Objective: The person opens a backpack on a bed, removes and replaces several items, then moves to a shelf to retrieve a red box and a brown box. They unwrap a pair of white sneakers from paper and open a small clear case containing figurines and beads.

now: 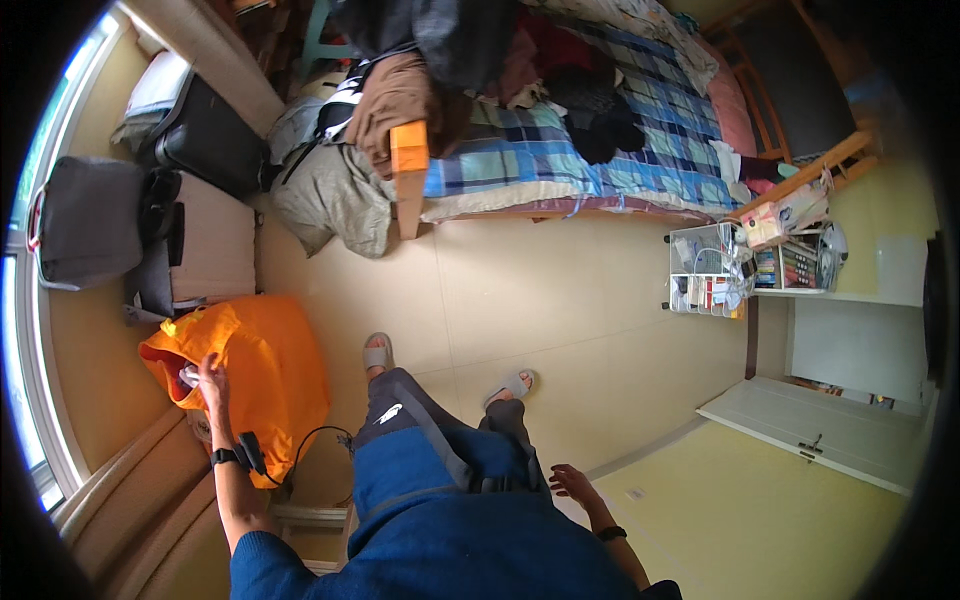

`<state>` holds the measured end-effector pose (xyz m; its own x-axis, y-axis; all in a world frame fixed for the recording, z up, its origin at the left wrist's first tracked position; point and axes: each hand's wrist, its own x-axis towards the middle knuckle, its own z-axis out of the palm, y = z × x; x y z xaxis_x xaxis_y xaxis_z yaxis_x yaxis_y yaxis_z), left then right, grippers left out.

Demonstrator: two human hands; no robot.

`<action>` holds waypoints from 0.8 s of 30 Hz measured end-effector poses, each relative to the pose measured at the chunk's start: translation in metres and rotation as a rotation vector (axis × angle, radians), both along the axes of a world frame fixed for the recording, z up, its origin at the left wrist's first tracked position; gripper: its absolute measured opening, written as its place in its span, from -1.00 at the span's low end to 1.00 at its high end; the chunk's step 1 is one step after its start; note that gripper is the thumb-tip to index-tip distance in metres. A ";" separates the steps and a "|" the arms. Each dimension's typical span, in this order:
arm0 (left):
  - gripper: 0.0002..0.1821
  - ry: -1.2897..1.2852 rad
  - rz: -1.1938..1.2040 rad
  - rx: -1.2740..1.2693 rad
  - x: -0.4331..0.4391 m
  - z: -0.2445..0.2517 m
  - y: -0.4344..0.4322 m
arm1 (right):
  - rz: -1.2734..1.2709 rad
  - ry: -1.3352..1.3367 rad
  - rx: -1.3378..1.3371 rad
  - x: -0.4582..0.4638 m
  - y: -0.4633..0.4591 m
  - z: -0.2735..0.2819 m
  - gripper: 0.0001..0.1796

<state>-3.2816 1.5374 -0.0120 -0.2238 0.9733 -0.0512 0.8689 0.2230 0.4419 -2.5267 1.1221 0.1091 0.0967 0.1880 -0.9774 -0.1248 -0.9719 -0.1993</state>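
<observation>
My left hand point(214, 381) is at the mouth of a large orange bag point(274, 360), which stands on the floor to my left. Its fingers touch the bag's rim beside a small whitish thing point(189, 375) in the opening. Whether they hold that thing or the rim is hard to make out. A yellow tie point(171, 328) shows at the bag's edge. My right hand point(574, 484) hangs by my right side, fingers apart, holding nothing. A black device point(251, 452) with a cable is strapped to my left wrist.
Ahead stands a bed point(517, 165) with a plaid cover and piled clothes, its wooden post point(409, 176) jutting out. A grey-green sack point(341, 199) lies by it. Left are a black suitcase point(214, 135) and a grey bag point(91, 221). A wire rack point(703, 270) and a door point(810, 431) stand right.
</observation>
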 end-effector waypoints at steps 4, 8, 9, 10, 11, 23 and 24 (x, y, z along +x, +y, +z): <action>-0.81 -1.334 0.012 -0.498 0.181 0.008 -0.071 | 0.204 0.007 0.211 0.070 -0.010 -0.016 -0.65; -0.68 -0.573 -0.679 -0.972 0.370 0.046 -0.167 | 0.276 -0.060 0.183 0.158 -0.043 -0.008 -0.63; -0.61 -0.503 -0.767 -1.006 0.400 0.060 -0.191 | 0.356 -0.067 0.133 0.177 -0.055 -0.004 -0.60; -0.58 -0.455 -0.694 -1.125 0.420 0.074 -0.212 | 0.478 -0.032 0.056 0.198 -0.069 0.000 -0.59; -0.56 -0.461 -0.701 -1.135 0.437 0.087 -0.235 | 0.611 -0.008 -0.021 0.220 -0.080 0.004 -0.59; -0.37 -0.450 -0.340 -1.925 0.550 0.219 -0.197 | 1.299 0.425 -0.036 0.417 0.047 0.067 -0.54; -0.39 -0.526 -0.552 -1.855 0.570 0.231 -0.164 | 1.382 0.541 -0.112 0.424 0.070 0.095 -0.51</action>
<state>-2.7119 1.3736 0.2189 0.3938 -0.3844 -0.8349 0.8779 0.4264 0.2178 -2.1030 1.1923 0.2038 -0.4615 -0.2509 -0.8509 0.8534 -0.3874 -0.3486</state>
